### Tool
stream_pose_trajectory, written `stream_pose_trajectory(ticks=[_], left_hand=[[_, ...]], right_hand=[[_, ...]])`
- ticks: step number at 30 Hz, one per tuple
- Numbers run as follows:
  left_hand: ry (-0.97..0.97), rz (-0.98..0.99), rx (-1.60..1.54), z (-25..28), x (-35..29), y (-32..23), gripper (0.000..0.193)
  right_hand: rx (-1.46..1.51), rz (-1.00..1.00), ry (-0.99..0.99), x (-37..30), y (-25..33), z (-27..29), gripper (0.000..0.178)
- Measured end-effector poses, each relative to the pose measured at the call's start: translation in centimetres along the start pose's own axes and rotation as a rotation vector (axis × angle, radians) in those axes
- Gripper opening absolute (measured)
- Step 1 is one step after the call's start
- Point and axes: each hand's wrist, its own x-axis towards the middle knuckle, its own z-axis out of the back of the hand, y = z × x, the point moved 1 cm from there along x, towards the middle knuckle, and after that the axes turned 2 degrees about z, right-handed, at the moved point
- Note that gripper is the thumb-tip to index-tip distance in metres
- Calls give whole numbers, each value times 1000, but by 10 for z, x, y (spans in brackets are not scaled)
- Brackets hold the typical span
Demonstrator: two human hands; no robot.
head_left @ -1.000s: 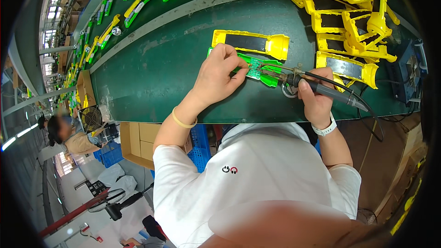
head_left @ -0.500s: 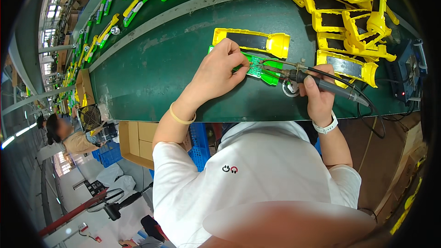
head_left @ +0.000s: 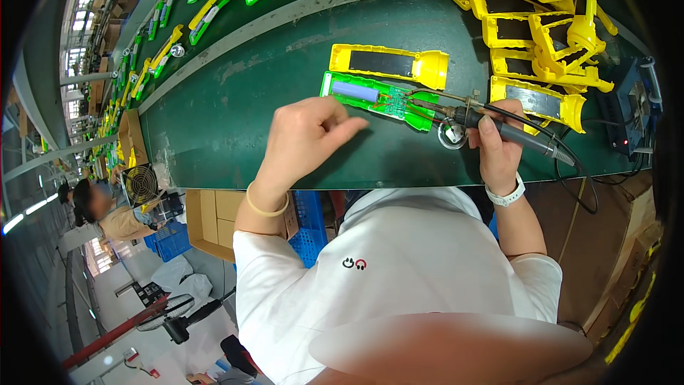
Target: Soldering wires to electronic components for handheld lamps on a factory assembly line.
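Note:
A green flashlight half-shell (head_left: 420,120) lies on the bench with a purple battery cell (head_left: 356,92) and a green circuit board (head_left: 394,103) inside; thin wires run from the board. My right hand (head_left: 496,144) grips a soldering iron (head_left: 524,140) with a thin metal guide tube fixed along it, its tip end over the board. Off the shell's near left side, my left hand (head_left: 306,135) hovers with thumb stretched out and fingers loosely curled, nothing visible in it. A round reflector (head_left: 451,135) sits under the iron. Just behind the shell lies a yellow flashlight cover (head_left: 388,64).
Yellow covers (head_left: 534,28) are piled at the far right. Near the right edge stands a blue soldering station (head_left: 627,110), its black cable looping by the bench edge. Other green and yellow flashlight parts (head_left: 214,7) line the far strip. A carton (head_left: 211,224) and blue crate (head_left: 308,221) stand below.
My left hand has drawn back from the board toward the lower left, its pinch loosened, uncovering the battery cell. The right hand and iron have barely shifted.

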Motion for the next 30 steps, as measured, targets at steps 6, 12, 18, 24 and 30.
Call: stream_pose_trajectory(ticks=[6,12,18,24,30], left_hand=[[-29,-332,-187,-23,18,14,9],[-418,-613,117,0,17,31,24],[-294,-802,504,1,6,75,27],[-471,-808,306,-18,11,49,35],[-303,-927,185,-37,33,23,23]], right_hand=[[3,-3,32,-1,1,-1,22],[-24,2,8,-2,0,1,22],[-2,4,22,1,0,1,22],[-6,-11,-22,1,2,-2,22],[11,13,7,0,1,-1,20]])
